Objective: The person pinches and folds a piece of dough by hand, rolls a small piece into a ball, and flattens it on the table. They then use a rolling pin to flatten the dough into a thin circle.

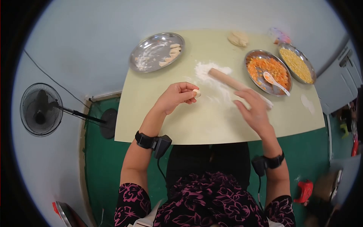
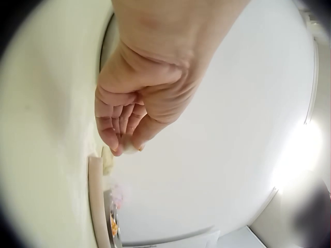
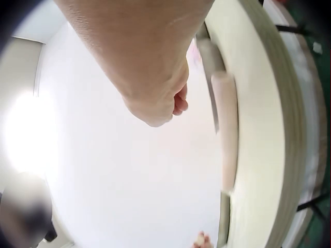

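My left hand [image 1: 177, 97] pinches a small pale piece of dough [image 1: 196, 93] between thumb and fingertips above the table; the left wrist view shows the same hand [image 2: 139, 98] with the dough [image 2: 129, 146] at its fingertips. Over the right end of the wooden rolling pin [image 1: 230, 81], my right hand [image 1: 255, 111] has its fingers loosely extended and slightly blurred; whether it touches the pin is unclear. White flour [image 1: 206, 72] lies around the pin's left end. In the right wrist view, the pin [image 3: 225, 129] rests on the table beyond the hand [image 3: 155, 98].
A metal tray [image 1: 151, 56] at the back left holds several shaped dough pieces. Back right are a dough lump [image 1: 238, 38], a plate of orange filling [image 1: 264, 64] with a white spoon [image 1: 270, 78], and a plate of yellow bits [image 1: 297, 64]. A fan [image 1: 41, 109] stands left.
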Demonstrator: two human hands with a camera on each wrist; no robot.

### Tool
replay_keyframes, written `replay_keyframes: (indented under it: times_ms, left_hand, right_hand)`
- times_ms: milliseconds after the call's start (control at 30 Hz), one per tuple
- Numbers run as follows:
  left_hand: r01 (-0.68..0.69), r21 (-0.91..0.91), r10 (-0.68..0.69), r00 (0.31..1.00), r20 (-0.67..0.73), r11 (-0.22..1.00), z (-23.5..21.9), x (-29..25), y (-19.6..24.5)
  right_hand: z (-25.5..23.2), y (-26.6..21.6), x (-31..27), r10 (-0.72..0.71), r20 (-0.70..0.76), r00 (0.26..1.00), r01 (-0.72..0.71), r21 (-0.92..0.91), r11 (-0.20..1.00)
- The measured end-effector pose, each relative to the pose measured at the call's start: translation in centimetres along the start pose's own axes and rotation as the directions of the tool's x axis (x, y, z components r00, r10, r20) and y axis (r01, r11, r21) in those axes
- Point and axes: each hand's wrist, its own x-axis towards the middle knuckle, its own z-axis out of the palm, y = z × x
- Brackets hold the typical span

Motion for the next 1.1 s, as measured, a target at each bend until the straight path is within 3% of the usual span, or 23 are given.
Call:
replay_keyframes:
  times_ms: [133, 267, 300, 333, 367, 400, 433, 533, 667, 767, 867, 900, 1000, 1100]
  left_hand:
    - [-0.104, 0.357, 0.131, 0.99, -0.052, 0.928, 3.0, -0.6, -2.1]
    - [-0.114, 0.694, 0.197, 0.98, -0.041, 0.711, 5.3, -1.5, -1.9]
    - [-0.123, 0.512, 0.168, 0.985, -0.041, 0.85, 5.2, -1.2, -3.1]
    - [-0.05, 0.269, 0.06, 0.998, -0.032, 0.962, 5.4, -1.3, -3.0]
    - [0.063, 0.0, -0.063, 0.998, 0.019, 0.998, 5.0, -1.5, -1.8]
    - [0.17, -0.25, -0.154, 0.985, 0.084, 0.953, 5.1, -1.5, -1.5]
    - [0.186, -0.286, -0.161, 0.981, 0.111, 0.94, 5.1, -1.3, -1.9]
    - [0.217, -0.358, -0.17, 0.973, 0.157, 0.908, 5.2, -0.8, -2.8]
    - [0.237, -0.417, -0.176, 0.968, 0.178, 0.877, 4.9, -1.8, -2.8]
    - [0.257, -0.575, -0.176, 0.965, 0.194, 0.777, 5.2, -2.3, -2.9]
    - [0.232, -0.711, -0.113, 0.971, 0.211, 0.664, 5.4, -1.7, -3.5]
    - [0.223, -0.745, -0.086, 0.972, 0.218, 0.628, 5.7, -1.5, -3.4]
    - [0.156, -0.536, -0.126, 0.988, 0.092, 0.83, 6.1, -1.9, -3.0]
    - [0.133, -0.356, -0.126, 0.991, 0.045, 0.925, 6.0, -1.8, -3.4]
  right_hand:
    - [1.7, 1.4, 0.6, 0.064, 0.04, 0.997, -0.054, -0.213, 0.976]
    - [2.2, 3.4, -0.2, 0.051, 0.006, 0.999, -0.048, -0.222, 0.974]
    - [2.1, 2.8, -0.3, 0.023, -0.012, 1.0, -0.025, -0.187, 0.982]
    - [2.2, 2.1, -0.4, -0.006, -0.031, 1.0, 0.001, -0.15, 0.989]
    - [2.5, 0.3, 0.2, 0.017, 0.008, 1.0, -0.016, -0.064, 0.998]
    - [2.9, -0.9, 0.1, 0.016, 0.033, 0.999, -0.017, 0.025, 1.0]
    - [3.3, -1.7, -0.1, 0.012, 0.056, 0.998, -0.018, 0.113, 0.993]
    - [4.4, -2.3, 0.0, 0.181, 0.291, 0.939, -0.292, 0.402, 0.868]
    - [4.9, -2.2, -0.2, 0.23, 0.33, 0.915, -0.349, 0.366, 0.863]
    - [6.0, -2.3, -0.6, 0.244, 0.256, 0.936, -0.319, 0.315, 0.894]
    - [6.6, -3.1, -0.2, 0.099, 0.041, 0.994, -0.106, 0.257, 0.961]
    - [6.4, -3.6, 0.1, 0.102, 0.009, 0.995, -0.101, 0.22, 0.97]
    - [6.0, -2.6, 0.1, 0.076, -0.017, 0.997, -0.074, 0.113, 0.991]
    - [5.8, -2.2, -0.2, 0.024, 0.045, 0.999, -0.03, 0.143, 0.989]
